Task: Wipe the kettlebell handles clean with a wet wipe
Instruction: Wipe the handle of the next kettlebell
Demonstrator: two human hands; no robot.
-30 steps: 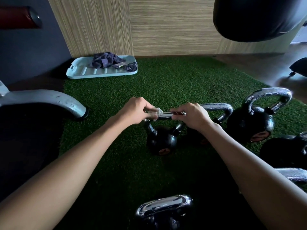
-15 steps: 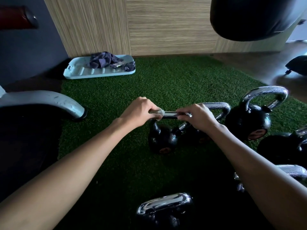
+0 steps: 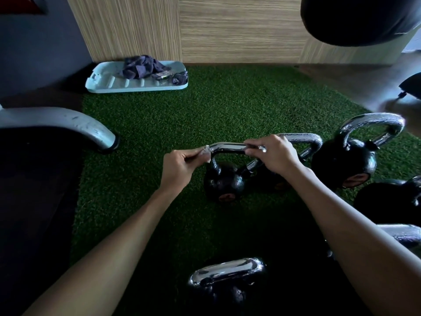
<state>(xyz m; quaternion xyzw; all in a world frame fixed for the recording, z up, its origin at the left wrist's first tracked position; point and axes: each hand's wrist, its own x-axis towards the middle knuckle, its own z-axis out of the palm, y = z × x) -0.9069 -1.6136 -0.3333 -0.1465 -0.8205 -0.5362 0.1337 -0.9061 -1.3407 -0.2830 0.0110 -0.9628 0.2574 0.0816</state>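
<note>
On the green turf [image 3: 205,110] in the middle of the view stands a small black kettlebell [image 3: 224,184], and both hands are at its chrome handle [image 3: 227,147]. The left hand [image 3: 180,166] pinches a crumpled wet wipe [image 3: 206,153] between thumb and fingertips and holds it against the handle's left bend. The right hand [image 3: 273,153] is curled over the handle's right end, so the two hands sit apart with the bare top bar between them.

Just behind the right hand lies a second kettlebell. Only its grey handle [image 3: 304,139] shows, because the hand and wrist cover the body. To the right of that stands a larger kettlebell [image 3: 344,161] with a tall chrome loop. Another dark kettlebell [image 3: 387,204] sits at the right edge, and below it a chrome handle [image 3: 403,234] pokes out past the right forearm. Between the two forearms, nearest the camera, is one more kettlebell [image 3: 227,272], its shiny handle turned up.

At the far left corner of the turf, a pale blue tray [image 3: 109,84] holds a bundled purple cloth [image 3: 143,67] and some small dark items. A curved grey metal leg [image 3: 68,123] comes in from the left and meets the floor at the turf's edge. A black punching bag [image 3: 355,19] hangs at the top right in front of the wood-panelled wall [image 3: 227,30].
</note>
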